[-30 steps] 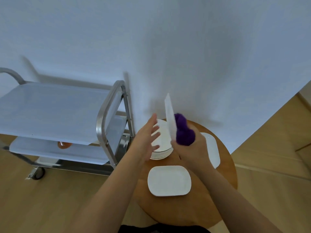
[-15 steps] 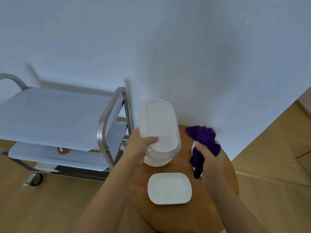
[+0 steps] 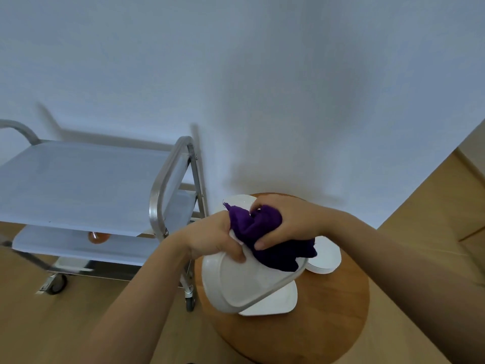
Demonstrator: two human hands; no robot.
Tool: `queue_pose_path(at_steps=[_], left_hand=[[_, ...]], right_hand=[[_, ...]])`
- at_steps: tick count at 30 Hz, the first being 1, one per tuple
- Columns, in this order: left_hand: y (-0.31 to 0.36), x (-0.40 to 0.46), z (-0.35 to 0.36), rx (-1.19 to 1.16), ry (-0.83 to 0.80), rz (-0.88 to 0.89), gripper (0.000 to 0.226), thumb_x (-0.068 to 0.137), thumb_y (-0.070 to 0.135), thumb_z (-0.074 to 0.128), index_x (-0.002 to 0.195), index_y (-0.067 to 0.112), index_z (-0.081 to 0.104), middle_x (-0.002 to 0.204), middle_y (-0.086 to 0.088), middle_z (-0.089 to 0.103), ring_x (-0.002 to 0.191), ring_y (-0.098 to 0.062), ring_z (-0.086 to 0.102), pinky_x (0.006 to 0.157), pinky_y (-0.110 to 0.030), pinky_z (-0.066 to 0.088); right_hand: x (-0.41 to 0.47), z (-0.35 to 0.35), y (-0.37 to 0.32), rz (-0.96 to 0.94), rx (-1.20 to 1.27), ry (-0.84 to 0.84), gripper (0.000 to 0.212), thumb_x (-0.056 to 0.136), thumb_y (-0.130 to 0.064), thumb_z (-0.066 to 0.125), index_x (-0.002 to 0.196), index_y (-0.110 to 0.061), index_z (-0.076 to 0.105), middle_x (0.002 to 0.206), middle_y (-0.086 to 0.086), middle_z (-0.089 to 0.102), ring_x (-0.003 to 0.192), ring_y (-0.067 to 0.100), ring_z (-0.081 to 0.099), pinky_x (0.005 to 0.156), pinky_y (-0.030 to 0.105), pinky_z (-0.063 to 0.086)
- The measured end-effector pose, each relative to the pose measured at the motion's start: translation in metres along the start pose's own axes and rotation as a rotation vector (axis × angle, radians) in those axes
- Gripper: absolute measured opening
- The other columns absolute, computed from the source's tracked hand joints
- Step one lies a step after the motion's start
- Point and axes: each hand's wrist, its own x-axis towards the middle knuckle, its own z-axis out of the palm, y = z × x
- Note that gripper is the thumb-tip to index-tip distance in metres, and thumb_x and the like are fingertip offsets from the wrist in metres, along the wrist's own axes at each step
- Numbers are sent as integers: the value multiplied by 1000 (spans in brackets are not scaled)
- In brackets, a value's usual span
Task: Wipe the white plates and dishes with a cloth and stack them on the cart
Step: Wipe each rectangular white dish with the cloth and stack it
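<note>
A steel cart [image 3: 168, 185] stands at the left with pale shelves, an orange object [image 3: 97, 237] on its lower shelf. Just right of it, the left hand [image 3: 212, 239] grips the rim of a white oval dish [image 3: 246, 282], thumb curled over the edge, holding it tilted above the round wooden worktop [image 3: 328, 324]. The right hand [image 3: 286, 222] clutches a bunched purple cloth [image 3: 265, 235], pressing it into the dish. Under the dish a white rectangular plate [image 3: 278, 303] lies on the worktop; further right, a stack of white plates [image 3: 328, 258] shows.
</note>
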Motion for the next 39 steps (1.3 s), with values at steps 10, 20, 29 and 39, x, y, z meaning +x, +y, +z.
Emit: queue_pose_path(at_steps=[10,20,29,39], left_hand=[[-7,-9,-13,-316,156,125,55,49,9,75,102,0,64,98,-21,67,89,-37,66,67,-37,57],[2,13,17,-506,399,234,52,43,3,72,95,6,67,89,-13,71,80,-29,68,62,-33,57],[-4,26,31,-483,662,308,53,36,24,71,88,18,71,90,-9,72,80,-27,67,62,-36,54],[14,17,-3,-764,278,-53,46,74,25,68,118,10,62,109,-14,68,95,-30,65,79,-44,55]], right_hand=[[-15,-6,32,-37,892,432,35,67,-22,78,97,-18,62,84,-4,72,79,14,69,63,23,54],[-5,34,9,126,1211,1091,41,77,-31,73,113,-18,59,100,4,69,88,20,68,74,34,58],[-2,70,-1,190,1041,1105,32,65,-51,70,90,-31,66,85,-1,71,80,19,69,76,40,56],[-31,13,22,139,933,466,40,67,-29,80,102,-16,67,98,9,72,89,25,69,75,35,56]])
